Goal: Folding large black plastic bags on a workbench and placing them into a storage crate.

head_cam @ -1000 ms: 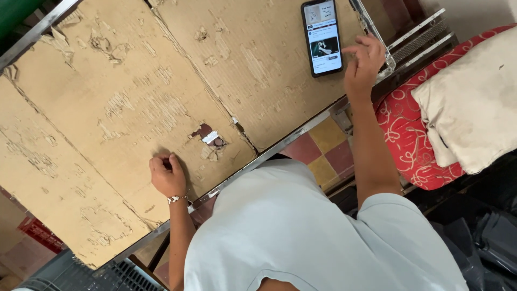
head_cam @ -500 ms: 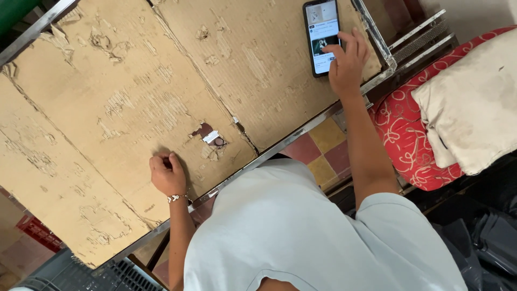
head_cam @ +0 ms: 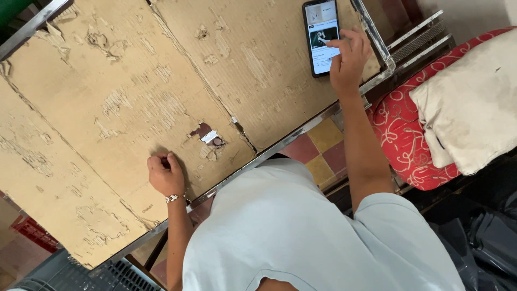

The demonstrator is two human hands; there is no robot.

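Right hand is up at the far right corner of the surface, fingers loosely spread and bent, one fingertip down on the lit screen of the phone, which lies flat on the cardboard just inside the metal edge rail. Nothing is gripped there; it looks like a tap or a scroll, with the phone resting on its own. Over at the near edge, the left hand sits curled into a loose fist, knuckles down on the cardboard, a bracelet at the wrist; whether anything is tucked inside that fist, I cannot tell. Just beside it, toward the middle of the near edge, there's a torn patch in the cardboard with a small white scrap and a little dark ring lying in it, apart from both hands and untouched. So as a judgement: the work in hand is the phone, and it seems to be mid-way, screen awake and being worked, with no sign that anything on the surface itself has been started. Off the right end of the surface, a red patterned cushion with a pale cloth on top, and a dark grille below the near left corner.
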